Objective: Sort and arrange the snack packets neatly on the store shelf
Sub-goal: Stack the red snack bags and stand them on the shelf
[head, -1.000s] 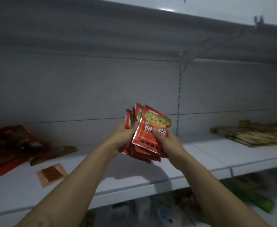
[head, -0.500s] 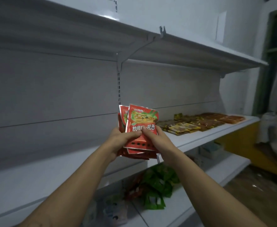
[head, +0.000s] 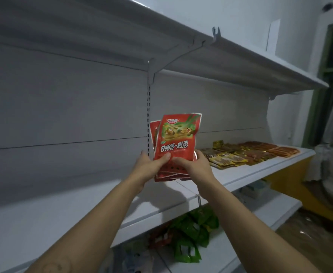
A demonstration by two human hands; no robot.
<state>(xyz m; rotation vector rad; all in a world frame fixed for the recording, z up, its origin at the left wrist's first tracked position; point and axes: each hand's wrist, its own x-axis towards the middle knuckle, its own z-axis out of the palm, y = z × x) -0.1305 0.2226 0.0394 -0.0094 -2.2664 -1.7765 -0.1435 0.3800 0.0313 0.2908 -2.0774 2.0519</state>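
In the head view, both hands are holding a stack of glossy red plastic snack packets upright, just to the right of the slotted white metal upright on the shelving's back panel. The left hand is gripping the stack's lower left edge, with its thumb pressing on the front packet. The right hand is clasping the lower right edge, thumb on the front too. The stack's bottom edge is appearing raised over the flat white metal middle shelf. Left of the upright, a wide stretch of that shelf's white surface is showing, out to its front lip. Right of the upright, a row of flat brown and yellow packets is lying on the shelf, near the stack but apart from it. Above the upright, the white upper shelf is jutting out well clear of the packet tops. Below it, green packets are lying heaped on the white lower shelf.
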